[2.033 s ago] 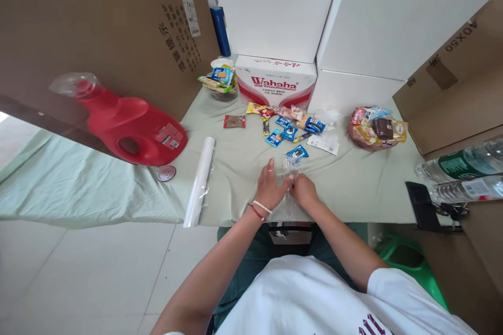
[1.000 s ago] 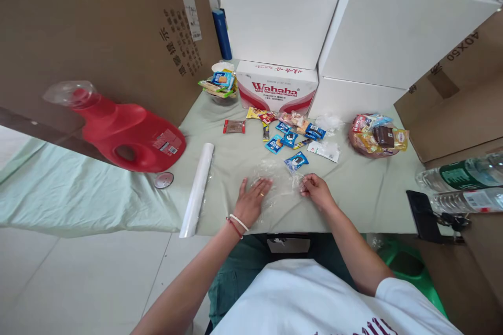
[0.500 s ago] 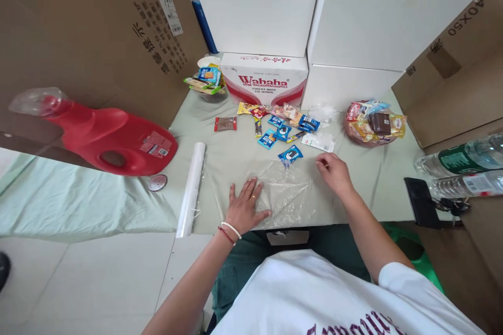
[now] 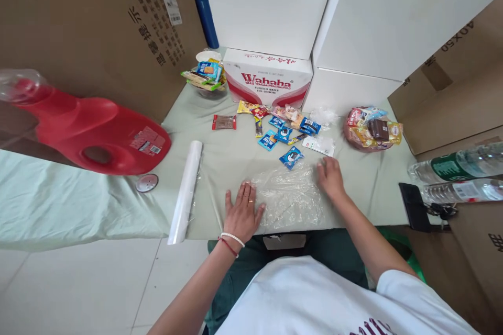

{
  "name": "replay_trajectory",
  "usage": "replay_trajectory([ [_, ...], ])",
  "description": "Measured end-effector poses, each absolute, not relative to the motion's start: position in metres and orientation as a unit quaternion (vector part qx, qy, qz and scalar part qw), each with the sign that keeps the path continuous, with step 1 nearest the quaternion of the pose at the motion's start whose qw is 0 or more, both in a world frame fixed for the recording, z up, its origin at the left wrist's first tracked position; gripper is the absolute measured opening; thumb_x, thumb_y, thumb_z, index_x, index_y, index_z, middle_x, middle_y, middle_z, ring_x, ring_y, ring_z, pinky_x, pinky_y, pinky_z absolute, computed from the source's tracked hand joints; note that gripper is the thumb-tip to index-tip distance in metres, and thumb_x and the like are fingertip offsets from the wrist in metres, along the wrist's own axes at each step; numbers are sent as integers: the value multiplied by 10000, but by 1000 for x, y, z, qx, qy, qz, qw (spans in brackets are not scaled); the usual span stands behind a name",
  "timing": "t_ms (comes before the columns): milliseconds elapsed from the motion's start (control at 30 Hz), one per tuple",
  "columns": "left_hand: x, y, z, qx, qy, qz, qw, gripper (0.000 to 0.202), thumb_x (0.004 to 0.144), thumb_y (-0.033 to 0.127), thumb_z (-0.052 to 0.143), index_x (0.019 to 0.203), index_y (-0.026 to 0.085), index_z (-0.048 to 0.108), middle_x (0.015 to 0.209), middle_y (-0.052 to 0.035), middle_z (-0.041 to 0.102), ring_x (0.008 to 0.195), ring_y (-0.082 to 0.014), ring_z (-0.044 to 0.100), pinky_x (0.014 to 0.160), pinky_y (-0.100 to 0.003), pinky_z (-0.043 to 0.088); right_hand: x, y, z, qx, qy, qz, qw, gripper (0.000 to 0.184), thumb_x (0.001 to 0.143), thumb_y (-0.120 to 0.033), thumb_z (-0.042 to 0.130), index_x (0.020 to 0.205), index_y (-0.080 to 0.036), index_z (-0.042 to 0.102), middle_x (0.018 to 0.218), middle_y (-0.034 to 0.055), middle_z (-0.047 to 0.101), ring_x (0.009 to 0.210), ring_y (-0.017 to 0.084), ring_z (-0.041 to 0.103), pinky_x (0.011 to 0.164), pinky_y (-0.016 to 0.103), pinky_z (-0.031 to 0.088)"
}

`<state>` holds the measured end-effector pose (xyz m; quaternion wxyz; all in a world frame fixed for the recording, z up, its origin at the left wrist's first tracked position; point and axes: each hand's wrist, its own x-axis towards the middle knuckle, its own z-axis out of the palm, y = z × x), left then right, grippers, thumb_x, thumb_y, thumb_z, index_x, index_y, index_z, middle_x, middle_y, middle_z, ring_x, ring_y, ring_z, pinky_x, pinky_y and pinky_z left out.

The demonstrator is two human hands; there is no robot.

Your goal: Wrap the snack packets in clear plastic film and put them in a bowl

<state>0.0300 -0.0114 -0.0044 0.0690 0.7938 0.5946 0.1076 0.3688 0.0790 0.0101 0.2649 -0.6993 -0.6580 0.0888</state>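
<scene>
A thin sheet of clear plastic film [image 4: 291,199] lies wrinkled on the cloth in front of me. My left hand [image 4: 241,212] rests flat at its left edge, fingers stretched out and thumb spread towards the film. At the film's upper right edge, my right hand [image 4: 330,178] is lowered to the cloth, its fingers loosely bent and a little apart. A blue snack packet [image 4: 291,157] lies just above the film. Near my right fingertips is a white packet [image 4: 318,145]. To the left of my left hand is a white roll of film [image 4: 186,193].
Several small wrapped snacks [image 4: 269,140] lie before a Wahaba-style printed white box [image 4: 267,84]. Filled bowls stand at back left [image 4: 212,93] and right [image 4: 359,145]. A red jug [image 4: 106,136] is left; bottles [image 4: 463,166] and a black phone [image 4: 414,207] are right.
The film is spread wider to the right. My right hand has lowered to the film's edge and its fingers have loosened. My left hand stays flat. The camera view has shifted slightly.
</scene>
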Motion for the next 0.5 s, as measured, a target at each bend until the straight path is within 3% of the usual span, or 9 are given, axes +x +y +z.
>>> replay_trajectory([
  [100,31,-12,-2,792,594,122,64,667,1065,506,366,1597,109,434,1676,-206,383,1543,-364,403,1268,-671,121,379,123,38,-701,-662,88,252,400,1017,-390,433,1223,-146,675,1153,173,696,1059,297,638,983,470,531],
  [167,28,-11,0,793,590,138,67,629,1062,513,379,1587,180,471,1683,-171,387,1524,-352,434,1256,-641,177,366,160,56,-667,-712,79,204,334,1015,-341,441,1135,-180,708,1104,145,704,1036,292,623,978,440,512],
  [267,24,-6,4,783,597,159,77,564,1083,466,325,1576,251,495,1657,-121,450,1474,-303,505,1205,-564,301,327,217,72,-644,-752,40,132,348,988,-309,520,1248,-155,692,1232,177,676,1152,337,562,1030,455,464],
  [367,23,4,6,759,626,162,82,542,1097,435,298,1571,270,502,1631,-92,494,1410,-275,568,1101,-502,412,294,264,74,-649,-754,-5,97,555,937,-281,619,1467,-128,550,1492,215,536,1325,377,444,1066,479,435],
  [433,27,11,8,749,640,151,81,529,1094,428,321,1569,288,507,1651,-75,464,1378,-274,590,1042,-477,453,284,285,74,-650,-757,-13,65,513,956,-246,588,1454,-128,555,1493,229,537,1352,377,426,1054,490,435],
  [500,32,15,9,747,647,131,80,518,1086,412,349,1566,305,513,1677,-58,418,1368,-289,588,1030,-482,467,286,299,76,-666,-745,-4,42,367,999,-206,486,1320,-123,643,1351,239,632,1272,362,505,1022,490,446],
])
